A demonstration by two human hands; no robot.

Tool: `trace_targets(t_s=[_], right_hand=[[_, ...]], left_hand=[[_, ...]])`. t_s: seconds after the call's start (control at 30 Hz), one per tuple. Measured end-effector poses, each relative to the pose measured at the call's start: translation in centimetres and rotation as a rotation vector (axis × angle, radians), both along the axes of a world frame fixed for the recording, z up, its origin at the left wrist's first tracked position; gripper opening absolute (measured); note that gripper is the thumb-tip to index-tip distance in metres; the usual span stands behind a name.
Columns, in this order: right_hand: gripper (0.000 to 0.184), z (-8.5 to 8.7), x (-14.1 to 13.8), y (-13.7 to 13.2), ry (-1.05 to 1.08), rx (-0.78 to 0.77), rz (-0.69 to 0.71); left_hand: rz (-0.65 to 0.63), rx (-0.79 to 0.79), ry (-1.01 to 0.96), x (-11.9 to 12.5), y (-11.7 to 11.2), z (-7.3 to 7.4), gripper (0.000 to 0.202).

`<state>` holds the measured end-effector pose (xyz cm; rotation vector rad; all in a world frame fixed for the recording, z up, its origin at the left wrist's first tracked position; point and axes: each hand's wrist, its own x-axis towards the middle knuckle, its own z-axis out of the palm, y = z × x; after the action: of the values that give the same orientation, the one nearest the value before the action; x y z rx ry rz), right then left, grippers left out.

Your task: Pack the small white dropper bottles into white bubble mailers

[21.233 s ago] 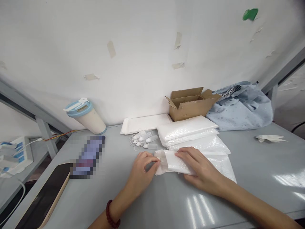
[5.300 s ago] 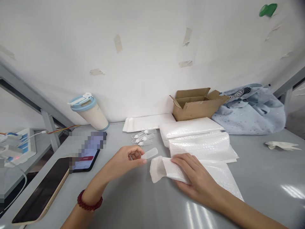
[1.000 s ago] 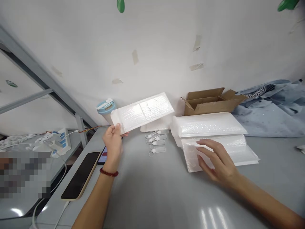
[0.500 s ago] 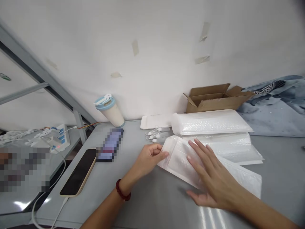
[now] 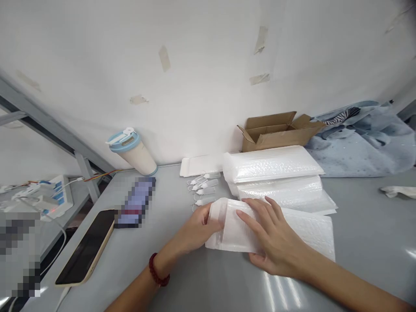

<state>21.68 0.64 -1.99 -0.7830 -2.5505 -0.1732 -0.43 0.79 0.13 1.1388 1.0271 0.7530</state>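
Observation:
A white bubble mailer (image 5: 235, 234) is between my hands, its flap end at the left and raised a little off the table. My left hand (image 5: 196, 229) pinches that end, thumb on top and fingers behind. My right hand (image 5: 274, 236) grips the mailer's right part, with the fingers spread across the top and the thumb at the lower edge. Another bubble mailer (image 5: 313, 225) lies partly under my right hand and wrist. Just beyond my left hand are several small clear tubes (image 5: 206, 190) with white tips and thin loops. What the mailer contains is hidden.
More bubble mailers (image 5: 274, 164) lie stacked in front of an open cardboard box (image 5: 282, 136). A blue-grey cloth bag (image 5: 364, 143) sits at the right. On the left are a tumbler (image 5: 136, 154), a phone (image 5: 87, 247), a blurred-out phone-like device (image 5: 138, 199) and a power strip (image 5: 60, 195).
My right hand has closed onto the mailer, its thumb now at the lower edge. The mailer has turned more level, its flap end tilted up. The whole view has shifted to the right.

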Motion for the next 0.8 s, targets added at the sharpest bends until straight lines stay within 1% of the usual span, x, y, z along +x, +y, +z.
trace_targets(t_s=[0.13,0.23,0.33,0.4,0.47,0.53,0.63,0.7,0.8], right_hand=[[0.067,0.0,-0.1,0.0,-0.013,0.053,0.030],[0.055,0.1,-0.2,-0.2,0.017,0.082,0.040],[0.044,0.2,-0.2,-0.2,0.042,0.095,0.040],[0.042,0.3,-0.1,-0.1,0.059,0.096,0.035],[0.040,0.3,-0.1,0.2,0.091,0.094,0.018],[0.038,0.4,0.0,0.4,0.127,0.084,-0.010],[0.037,0.3,0.1,0.5,0.175,0.059,-0.037],[0.037,0.3,0.2,0.6,0.197,0.049,-0.039],[0.036,0.3,0.2,0.5,0.204,0.034,-0.032]], left_hand=[[-0.027,0.041,0.056,0.5,-0.4,0.5,0.020],[-0.038,0.078,0.106,0.8,-0.5,0.3,0.010],[0.045,0.184,0.332,0.5,-0.2,-0.2,0.016],[0.110,0.246,0.486,-0.1,0.3,-0.5,0.021],[0.163,0.270,0.572,-1.2,0.9,-0.6,0.022],[0.217,0.293,0.643,-2.5,1.4,-0.5,0.020],[0.283,0.359,0.776,-4.2,1.9,-0.2,0.010],[0.264,0.381,0.831,-4.9,2.1,-0.1,0.010],[0.174,0.367,0.855,-5.2,2.1,-0.2,0.007]])
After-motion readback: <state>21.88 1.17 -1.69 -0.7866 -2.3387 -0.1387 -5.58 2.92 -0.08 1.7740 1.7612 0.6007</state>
